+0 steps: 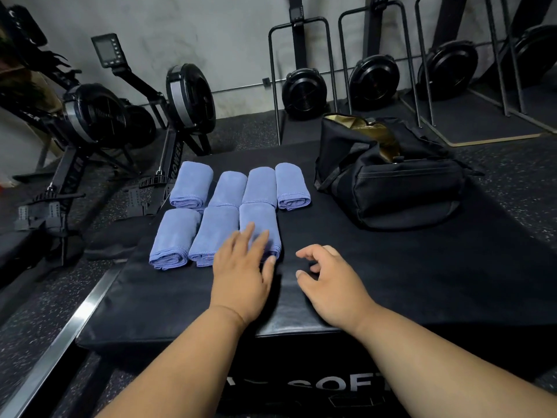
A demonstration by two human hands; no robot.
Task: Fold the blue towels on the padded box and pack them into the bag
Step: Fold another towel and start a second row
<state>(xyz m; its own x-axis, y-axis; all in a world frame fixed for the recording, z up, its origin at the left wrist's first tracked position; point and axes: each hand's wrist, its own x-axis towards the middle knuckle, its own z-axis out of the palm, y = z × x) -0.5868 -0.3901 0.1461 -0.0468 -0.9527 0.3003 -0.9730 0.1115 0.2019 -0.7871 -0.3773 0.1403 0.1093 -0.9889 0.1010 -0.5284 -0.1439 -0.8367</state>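
- Seven blue towels lie folded in two rows on the padded box (391, 282), all to the left of the black bag (388, 173), which stands on the far right part of the same surface with its top open and a gold lining showing.
- Taking the bag as the mark: the back row of four runs leftward from just beside it, and the front row of three sits nearer the person, further from the bag.
- Each towel's long axis runs away from the person, folded ends toward them.
- The front-right towel (259, 224) is the one that matters — it lies straight ahead of the left hand (241, 267) and ahead and to the left of the right hand (325, 276).
- The left hand is plainly the nearer: its fingers are straight and spread, laid flat on the near end of that towel, pressing or smoothing rather than gripping.
- The right hand hovers just off the towel's right side, on the bag's side of it, fingers loosely curled and holding nothing; I cannot tell whether it touches the surface.
- To my eye the folding looks finished and the packing not yet begun — no blue shows inside the bag.
- Any lift would carry a towel rightward and away, toward the bag's open mouth.
- Rowing machines (99, 116) stand on the floor beyond the box, left of the bag.
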